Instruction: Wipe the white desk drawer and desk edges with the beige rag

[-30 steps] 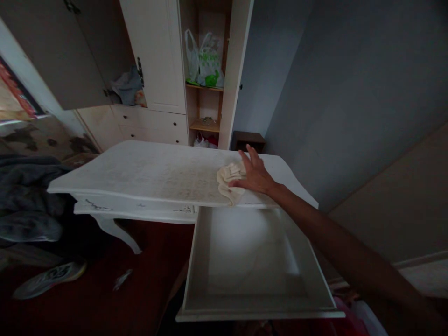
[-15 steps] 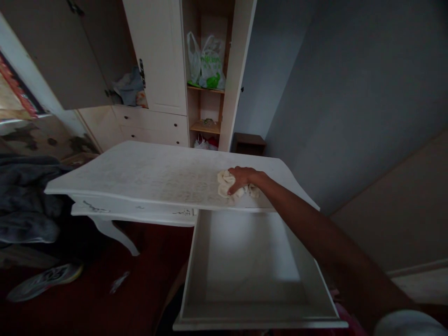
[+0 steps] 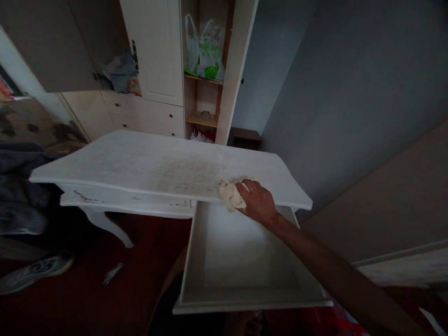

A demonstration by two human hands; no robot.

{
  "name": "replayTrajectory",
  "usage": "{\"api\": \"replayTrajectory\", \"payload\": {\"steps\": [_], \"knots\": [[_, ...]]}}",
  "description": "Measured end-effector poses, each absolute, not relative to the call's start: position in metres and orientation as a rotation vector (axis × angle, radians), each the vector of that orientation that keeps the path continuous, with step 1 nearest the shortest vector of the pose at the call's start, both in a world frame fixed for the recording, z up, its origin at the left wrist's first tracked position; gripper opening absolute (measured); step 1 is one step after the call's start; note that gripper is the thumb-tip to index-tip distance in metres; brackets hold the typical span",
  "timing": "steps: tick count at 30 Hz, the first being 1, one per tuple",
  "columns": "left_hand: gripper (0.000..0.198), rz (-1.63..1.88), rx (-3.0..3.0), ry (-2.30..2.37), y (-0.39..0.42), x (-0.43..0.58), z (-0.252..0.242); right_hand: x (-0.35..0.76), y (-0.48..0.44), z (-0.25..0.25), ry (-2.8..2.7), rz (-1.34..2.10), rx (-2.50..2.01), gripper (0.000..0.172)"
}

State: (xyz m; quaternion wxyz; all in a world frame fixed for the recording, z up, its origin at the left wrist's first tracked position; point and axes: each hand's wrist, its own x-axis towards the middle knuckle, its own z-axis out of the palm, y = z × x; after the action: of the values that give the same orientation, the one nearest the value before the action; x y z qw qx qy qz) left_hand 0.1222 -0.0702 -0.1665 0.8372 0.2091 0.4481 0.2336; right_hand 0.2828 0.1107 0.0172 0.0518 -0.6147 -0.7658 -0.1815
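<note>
My right hand (image 3: 258,200) is closed around a crumpled cream cloth (image 3: 231,195) at the front edge of a white desk (image 3: 115,156). Part of the cloth lies on the desktop, and part hangs over the edge above a pulled-out drawer (image 3: 241,254). Grey-brown smudges (image 3: 185,172) mark the middle of the desktop, left of the cloth. Below the drawer front, a dim patch of skin (image 3: 247,323) shows against dark clothing; it looks like my left hand, but its fingers are too dark to read.
Behind the desk stands a white wardrobe (image 3: 157,56) with open doors and plastic bags (image 3: 210,58) on a shelf. Grey fabric (image 3: 21,186) is heaped at the left, with a shoe (image 3: 38,273) on the red floor. A grey wall (image 3: 350,93) rises at the right.
My right hand has drawn the cloth toward me, from the desktop to its front edge. The view has shifted slightly, so the furniture sits higher and further left.
</note>
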Motion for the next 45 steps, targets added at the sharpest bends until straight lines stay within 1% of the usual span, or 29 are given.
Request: {"api": "replayTrajectory", "payload": {"steps": [3,5,8,10,13,16,18,21,23,25,27,30,35,37,41,45], "knots": [[0.036,0.497,0.456,0.922,-0.069,0.124,-0.175,0.289,0.078,0.0,-2.443,-0.508,-1.767,0.059],[0.045,0.506,0.461,0.9,-0.069,0.127,-0.183,0.294,0.058,-0.011,-2.544,-0.495,-1.693,0.06],[0.058,0.51,0.462,0.902,-0.068,0.134,-0.197,0.304,0.033,-0.027,-2.664,-0.465,-1.649,0.067],[0.063,0.518,0.456,0.914,-0.069,0.137,-0.204,0.313,0.022,-0.038,-2.676,-0.405,-1.701,0.069],[0.07,0.537,0.441,0.909,-0.07,0.138,-0.211,0.327,0.017,-0.054,-2.552,-0.29,-1.932,0.07],[0.07,0.548,0.461,0.886,-0.07,0.137,-0.212,0.338,0.023,-0.067,-2.267,-0.218,-2.253,0.073],[0.068,0.554,0.47,0.898,-0.07,0.137,-0.212,0.341,0.031,-0.073,-2.074,-0.112,-2.425,0.081],[0.067,0.564,0.461,0.932,-0.069,0.139,-0.209,0.343,0.041,-0.077,-1.956,0.124,-2.529,0.093],[0.064,0.568,0.464,0.932,-0.068,0.138,-0.205,0.344,0.047,-0.077,-1.952,0.241,-2.525,0.094],[0.06,0.561,0.475,0.923,-0.066,0.136,-0.2,0.345,0.051,-0.078,-1.936,0.294,-2.515,0.091],[0.054,0.546,0.484,0.924,-0.065,0.133,-0.194,0.346,0.055,-0.079,-1.902,0.282,-2.508,0.084],[0.047,0.534,0.49,0.922,-0.065,0.128,-0.188,0.344,0.06,-0.082,-1.815,0.201,-2.482,0.073],[0.042,0.534,0.502,0.917,-0.064,0.128,-0.186,0.336,0.075,-0.082,-1.624,0.032,-2.406,0.058],[0.042,0.537,0.506,0.914,-0.064,0.129,-0.187,0.329,0.084,-0.08,-1.56,0.015,-2.41,0.056],[0.044,0.553,0.511,0.909,-0.066,0.131,-0.188,0.309,0.101,-0.078,-1.486,-0.001,-2.425,0.058],[0.052,0.591,0.505,0.879,-0.068,0.134,-0.19,0.282,0.111,-0.077,-1.482,0.004,-2.424,0.052]]}}
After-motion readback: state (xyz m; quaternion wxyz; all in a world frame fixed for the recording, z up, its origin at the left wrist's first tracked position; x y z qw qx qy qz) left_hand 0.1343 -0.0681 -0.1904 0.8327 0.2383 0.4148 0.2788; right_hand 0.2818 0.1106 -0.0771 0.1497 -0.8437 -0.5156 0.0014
